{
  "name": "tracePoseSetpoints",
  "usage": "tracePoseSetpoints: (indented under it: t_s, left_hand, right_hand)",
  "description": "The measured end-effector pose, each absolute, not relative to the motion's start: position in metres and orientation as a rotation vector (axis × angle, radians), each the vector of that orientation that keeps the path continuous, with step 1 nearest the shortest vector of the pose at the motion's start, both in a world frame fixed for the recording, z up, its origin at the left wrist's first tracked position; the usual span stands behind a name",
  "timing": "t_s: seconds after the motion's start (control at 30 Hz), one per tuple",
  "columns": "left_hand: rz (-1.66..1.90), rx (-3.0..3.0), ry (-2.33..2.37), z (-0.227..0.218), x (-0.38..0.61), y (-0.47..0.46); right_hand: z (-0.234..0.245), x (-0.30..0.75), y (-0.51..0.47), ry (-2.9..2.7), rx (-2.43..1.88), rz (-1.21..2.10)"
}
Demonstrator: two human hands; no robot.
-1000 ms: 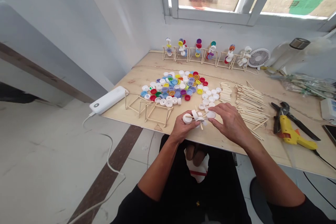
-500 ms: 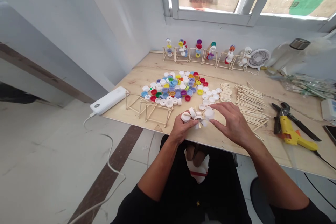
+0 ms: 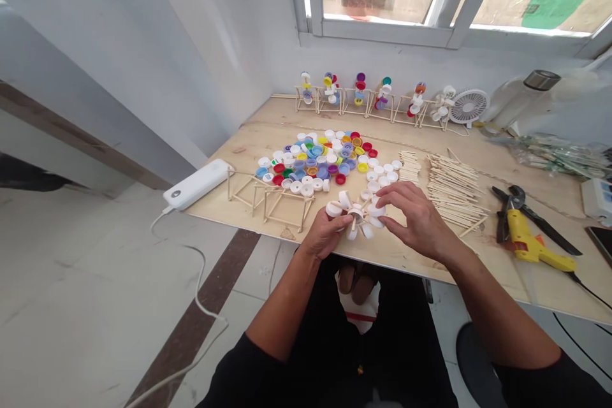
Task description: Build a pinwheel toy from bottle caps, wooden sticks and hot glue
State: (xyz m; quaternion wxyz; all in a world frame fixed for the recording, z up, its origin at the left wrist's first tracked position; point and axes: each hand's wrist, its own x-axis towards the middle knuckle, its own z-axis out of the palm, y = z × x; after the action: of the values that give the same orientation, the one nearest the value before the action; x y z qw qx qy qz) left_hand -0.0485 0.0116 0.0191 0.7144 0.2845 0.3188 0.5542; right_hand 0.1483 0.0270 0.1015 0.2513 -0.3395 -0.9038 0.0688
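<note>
My left hand [image 3: 324, 234] grips a small wheel [image 3: 354, 213] made of white bottle caps on thin wooden sticks, holding it just above the plywood board [image 3: 268, 121] near its front edge. My right hand [image 3: 417, 217] is on the wheel's right side, fingers pinched round one of its white caps. Loose white caps [image 3: 380, 173] lie just behind the wheel. A heap of coloured bottle caps [image 3: 319, 156] lies further back.
Stick frames [image 3: 268, 194] and a white power bank [image 3: 197, 183] lie left. A pile of wooden sticks [image 3: 454, 185], black cutters [image 3: 514, 199] and a yellow glue gun [image 3: 533, 245] lie right. Finished cap wheels [image 3: 363, 94] and a small fan [image 3: 468, 105] line the back.
The cap wheel has been turned and tilted in my hands, and both hands have shifted slightly left. My right fingers have moved from a cap at the wheel's edge to closing on its right side.
</note>
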Motion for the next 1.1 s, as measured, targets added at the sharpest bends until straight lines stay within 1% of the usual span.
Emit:
tracePoseSetpoints:
  t_s: [0.47,1.1]
  left_hand:
    - [1.181,0.643,0.623,0.0170,-0.0519,0.0161]
    - [1.163,0.619,0.614,0.0164,-0.0543,0.0183]
  right_hand:
    - [0.0995,0.1405,0.0302,-2.441,-0.869,0.057]
    - [0.0971,0.1394,0.0347,-2.502,-0.833,0.041]
